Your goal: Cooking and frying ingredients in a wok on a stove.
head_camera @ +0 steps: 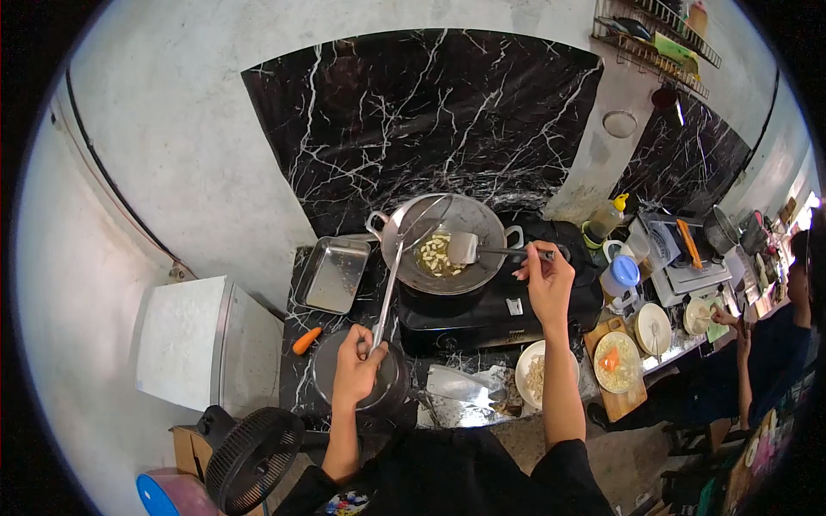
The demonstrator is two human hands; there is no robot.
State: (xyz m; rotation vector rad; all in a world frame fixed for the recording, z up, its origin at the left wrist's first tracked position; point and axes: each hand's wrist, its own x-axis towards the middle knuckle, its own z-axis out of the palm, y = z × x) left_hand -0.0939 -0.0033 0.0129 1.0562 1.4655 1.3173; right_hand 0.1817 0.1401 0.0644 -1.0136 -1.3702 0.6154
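Note:
A metal wok (481, 216) with two loop handles sits on a black gas stove (432, 326). Pale food pieces (437, 255) lie in oil at its bottom. My left hand (359, 364) grips the long handle of a round strainer (423, 226), whose head is over the left part of the wok. In my right hand (548, 277) is the dark handle of a metal spatula (463, 248); its blade is inside the wok at the food pieces.
Left of the stove are a metal tray (335, 274), a carrot (306, 340) and a dark pan (329, 367). Bowls (524, 367) (618, 387) stand at the right, beside a blue-lidded jug (623, 274). A black fan (255, 461) stands lower left; a person (748, 367) works far right.

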